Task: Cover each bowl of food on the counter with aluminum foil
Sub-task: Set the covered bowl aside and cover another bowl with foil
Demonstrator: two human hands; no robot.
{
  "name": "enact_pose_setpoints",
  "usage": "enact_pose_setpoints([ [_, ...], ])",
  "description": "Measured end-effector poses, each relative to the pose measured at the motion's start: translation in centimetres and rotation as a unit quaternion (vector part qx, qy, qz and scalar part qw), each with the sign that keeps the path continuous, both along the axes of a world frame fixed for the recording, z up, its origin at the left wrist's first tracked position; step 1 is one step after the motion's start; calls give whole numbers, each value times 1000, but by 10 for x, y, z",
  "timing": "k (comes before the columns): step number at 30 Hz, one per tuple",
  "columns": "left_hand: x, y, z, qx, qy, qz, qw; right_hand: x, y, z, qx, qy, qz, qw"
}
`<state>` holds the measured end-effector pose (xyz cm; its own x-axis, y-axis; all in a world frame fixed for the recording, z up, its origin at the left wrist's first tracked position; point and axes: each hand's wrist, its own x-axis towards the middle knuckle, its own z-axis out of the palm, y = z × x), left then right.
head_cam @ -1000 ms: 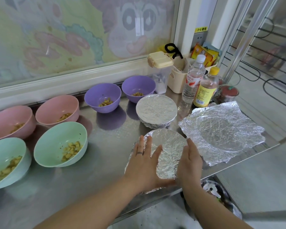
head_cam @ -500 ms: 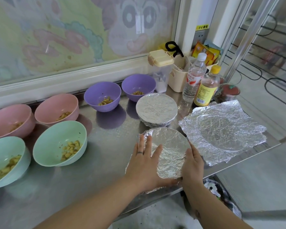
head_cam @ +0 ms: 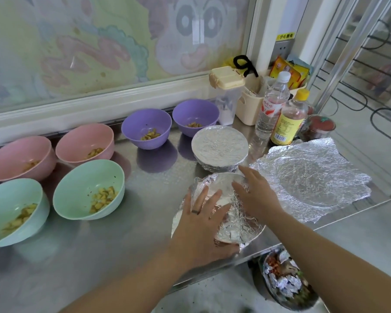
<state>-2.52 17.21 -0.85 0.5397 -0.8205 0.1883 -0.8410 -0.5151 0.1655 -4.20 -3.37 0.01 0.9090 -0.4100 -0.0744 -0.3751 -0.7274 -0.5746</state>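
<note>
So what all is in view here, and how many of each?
pink bowls: 2, pink, back left
green bowls: 2, mint, front left
purple bowls: 2, purple, back middle
half-wrapped bowl: 1, silver foil, front edge
covered bowl: 1, silver foil, just behind it
foil sheet: 1, silver, counter's right end
bottles: 2, clear, white and yellow caps, back right
container: 1, clear, cream lid, back
basket: 1, cream, back right
jar: 1, reddish, behind foil sheet
bin: 1, dark, below counter, holds crumpled foil
counter: 1, steel
left hand: 1, flat on half-wrapped bowl
right hand: 1, on same bowl's far side
</note>
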Motion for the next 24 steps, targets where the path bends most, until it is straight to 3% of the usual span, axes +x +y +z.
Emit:
enact_pose_setpoints([
  [3,-8,1,-6,-36,8,5,999,6,5,1,-86,66,38,993],
  [6,-10,1,-13,-45,5,15,999,6,9,-1,-104,93,35,990],
  [17,-2,-4,-30,-95,-36,8,995,1,13,-5,-131,73,27,988],
  [24,3,4,-15,-74,96,-11,993,2,11,-3,-124,84,25,988],
])
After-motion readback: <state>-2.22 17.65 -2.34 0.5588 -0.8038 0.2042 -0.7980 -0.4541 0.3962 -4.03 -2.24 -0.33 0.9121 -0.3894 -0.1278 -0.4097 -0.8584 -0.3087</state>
